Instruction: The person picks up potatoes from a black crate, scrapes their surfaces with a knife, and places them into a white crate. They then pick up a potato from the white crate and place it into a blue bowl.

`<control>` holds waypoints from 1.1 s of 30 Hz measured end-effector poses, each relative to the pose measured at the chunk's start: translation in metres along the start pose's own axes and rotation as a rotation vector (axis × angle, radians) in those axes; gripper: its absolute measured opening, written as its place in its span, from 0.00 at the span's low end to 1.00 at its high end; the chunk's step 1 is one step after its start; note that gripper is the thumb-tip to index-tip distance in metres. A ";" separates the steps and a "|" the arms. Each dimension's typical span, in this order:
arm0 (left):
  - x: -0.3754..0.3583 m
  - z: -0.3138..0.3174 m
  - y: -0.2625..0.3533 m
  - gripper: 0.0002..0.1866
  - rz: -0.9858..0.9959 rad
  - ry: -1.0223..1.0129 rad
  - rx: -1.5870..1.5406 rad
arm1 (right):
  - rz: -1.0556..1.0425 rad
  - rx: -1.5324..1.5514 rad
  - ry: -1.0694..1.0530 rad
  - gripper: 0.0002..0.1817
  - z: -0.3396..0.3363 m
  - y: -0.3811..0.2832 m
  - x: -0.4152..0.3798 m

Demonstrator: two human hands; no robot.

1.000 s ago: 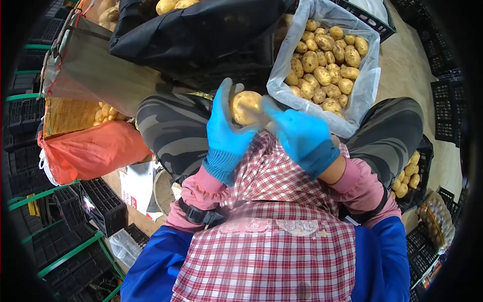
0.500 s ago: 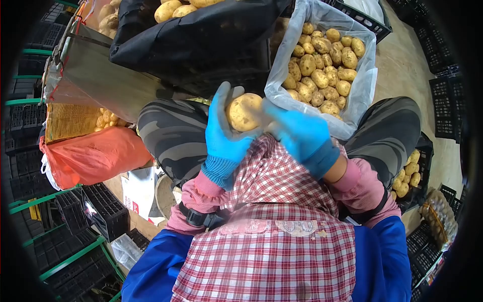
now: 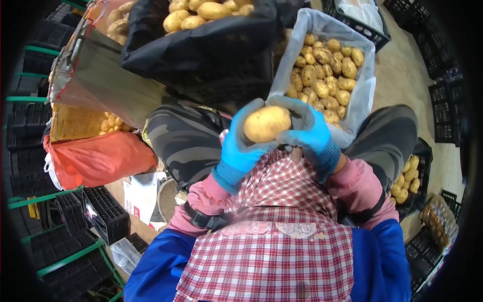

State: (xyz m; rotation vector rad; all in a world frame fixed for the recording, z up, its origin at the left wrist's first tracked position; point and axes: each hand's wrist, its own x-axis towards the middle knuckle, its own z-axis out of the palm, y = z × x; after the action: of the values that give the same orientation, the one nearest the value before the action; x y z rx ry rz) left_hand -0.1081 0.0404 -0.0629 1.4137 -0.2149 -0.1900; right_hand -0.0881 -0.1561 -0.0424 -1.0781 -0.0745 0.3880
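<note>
A pale yellow potato (image 3: pixel 267 124) is held up over my lap, between my two blue-gloved hands. My left hand (image 3: pixel 240 143) is curled round its left side. On the right side, my right hand (image 3: pixel 311 128) cups the same potato, with its grey-coated fingers at the potato's edge. Just beyond my hands stands a crate lined with clear plastic (image 3: pixel 371 83), filled with smaller, dirt-marked potatoes (image 3: pixel 329 86). A black-lined crate (image 3: pixel 201 55) with larger potatoes (image 3: pixel 213 10) is at the top.
An orange-red sack (image 3: pixel 100 158) lies at the left beside a tan mesh bag (image 3: pixel 75 122). Black crates (image 3: pixel 105 214) stand at the lower left. Another crate with potatoes (image 3: pixel 406 181) is by my right knee, near a bag of produce (image 3: pixel 438 221).
My left hand has moved right with the potato. My right hand, blurred before, now cups the potato's right side. The camera view has shifted slightly.
</note>
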 end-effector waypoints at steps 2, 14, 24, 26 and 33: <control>0.003 -0.009 -0.006 0.44 0.173 -0.009 0.254 | -0.080 -0.064 0.019 0.25 0.002 -0.002 0.006; 0.072 0.079 0.085 0.44 0.385 -0.172 0.406 | -0.047 0.194 0.086 0.35 -0.027 -0.079 -0.048; 0.189 0.126 -0.044 0.17 -0.275 -0.385 0.391 | -0.472 0.207 1.498 0.15 -0.245 -0.074 -0.287; 0.199 0.110 -0.080 0.17 -0.271 -0.378 0.497 | -0.318 0.289 1.662 0.16 -0.317 -0.023 -0.341; 0.197 0.111 -0.113 0.16 -0.395 -0.391 0.503 | 0.365 -1.078 2.015 0.31 -0.388 -0.018 -0.408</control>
State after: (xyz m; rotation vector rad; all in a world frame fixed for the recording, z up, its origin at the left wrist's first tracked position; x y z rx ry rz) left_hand 0.0525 -0.1328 -0.1521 1.9049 -0.3168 -0.7852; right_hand -0.3674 -0.6314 -0.1598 -2.0860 1.8992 -0.6617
